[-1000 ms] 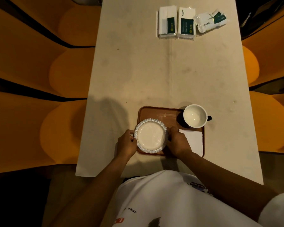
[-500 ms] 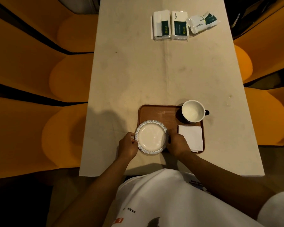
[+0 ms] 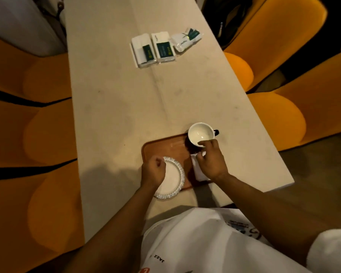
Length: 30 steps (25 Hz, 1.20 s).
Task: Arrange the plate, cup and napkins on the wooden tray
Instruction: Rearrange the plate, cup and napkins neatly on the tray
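Dim, warm light overall. Desk (image 3: 146, 107) lit brightest at centre; source possibly overhead. Soft shadow on desk left of the left hand (image 3: 153, 172). Wide-angle bending at frame edges. Slight softness throughout, corners dark.

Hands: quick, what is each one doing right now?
Left hand: loosely curled over the white frilled-rim plate, holding nothing visible.
Right hand: fingers touch the white cup's near rim; a firm hold cannot be told.
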Motion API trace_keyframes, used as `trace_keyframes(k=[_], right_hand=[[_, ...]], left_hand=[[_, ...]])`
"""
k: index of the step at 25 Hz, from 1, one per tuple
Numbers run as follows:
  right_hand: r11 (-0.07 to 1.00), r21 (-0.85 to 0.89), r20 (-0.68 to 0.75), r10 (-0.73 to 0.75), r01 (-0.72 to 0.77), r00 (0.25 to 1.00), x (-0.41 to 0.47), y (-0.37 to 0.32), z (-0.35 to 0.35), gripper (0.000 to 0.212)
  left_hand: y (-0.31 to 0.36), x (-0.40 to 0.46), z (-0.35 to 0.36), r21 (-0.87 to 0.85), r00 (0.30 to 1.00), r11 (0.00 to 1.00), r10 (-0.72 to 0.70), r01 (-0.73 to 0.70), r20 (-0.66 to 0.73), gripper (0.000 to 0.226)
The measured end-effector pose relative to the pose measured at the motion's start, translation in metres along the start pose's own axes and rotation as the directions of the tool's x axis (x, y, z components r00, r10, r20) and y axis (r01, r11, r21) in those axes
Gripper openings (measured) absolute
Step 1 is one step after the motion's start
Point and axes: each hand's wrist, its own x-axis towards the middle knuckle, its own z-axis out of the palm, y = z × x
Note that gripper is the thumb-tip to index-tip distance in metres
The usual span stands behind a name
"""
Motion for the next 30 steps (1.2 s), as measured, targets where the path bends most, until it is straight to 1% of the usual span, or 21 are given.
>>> trace_keyframes(k=[2,4,8,10,12,14,18,21,26,28,30], right_hand=[[0.998,0.012,-0.053,0.069,-0.068,0.996,0.015,0.011,-0.016,0.036],[0.991,0.009,-0.052,0.133,-0.133,0.99,0.033,0.025,-0.029,0.038],[0.987,0.023,0.061,0.16,-0.162,0.985,0.061,0.046,-0.041,0.044],[0.988,0.036,0.119,0.146,-0.151,0.982,0.072,0.05,-0.045,0.047],[0.994,0.043,0.17,0.088,-0.096,0.982,0.08,0.053,-0.045,0.047],[0.997,0.056,0.215,0.032,-0.045,0.976,0.085,0.055,-0.044,0.046],[0.997,0.074,0.24,0.021,-0.039,0.97,0.09,0.059,-0.043,0.05],[0.998,0.05,0.258,0.026,-0.04,0.966,0.091,0.06,-0.042,0.051],[0.998,0.032,0.283,0.035,-0.046,0.959,0.089,0.045,-0.033,0.052],[0.999,0.03,0.293,0.02,-0.03,0.956,0.087,0.036,-0.025,0.051],[0.999,0.027,0.284,-0.035,0.028,0.958,0.084,0.024,-0.018,0.048]], left_hand=[[0.022,0.014,0.02,-0.081,0.993,0.995,-0.047,0.056,0.106,0.016],[0.043,0.028,0.041,-0.106,0.984,0.99,-0.073,0.091,0.162,0.021],[0.078,0.048,0.07,-0.175,0.971,0.968,-0.149,0.182,0.187,0.036],[0.089,0.053,0.081,-0.177,0.973,0.969,-0.14,0.173,0.185,0.039],[0.096,0.059,0.088,-0.111,0.977,0.983,-0.129,0.15,0.172,0.034],[0.098,0.061,0.092,-0.099,0.977,0.983,-0.138,0.155,0.164,0.031],[0.102,0.061,0.094,-0.111,0.97,0.972,-0.191,0.209,0.152,0.034],[0.102,0.061,0.093,-0.086,0.969,0.973,-0.202,0.216,0.143,0.034],[0.095,0.058,0.079,-0.102,0.966,0.965,-0.228,0.24,0.12,0.033],[0.086,0.057,0.069,-0.12,0.966,0.962,-0.235,0.247,0.106,0.033],[0.076,0.056,0.057,-0.154,0.967,0.956,-0.236,0.248,0.096,0.034]])
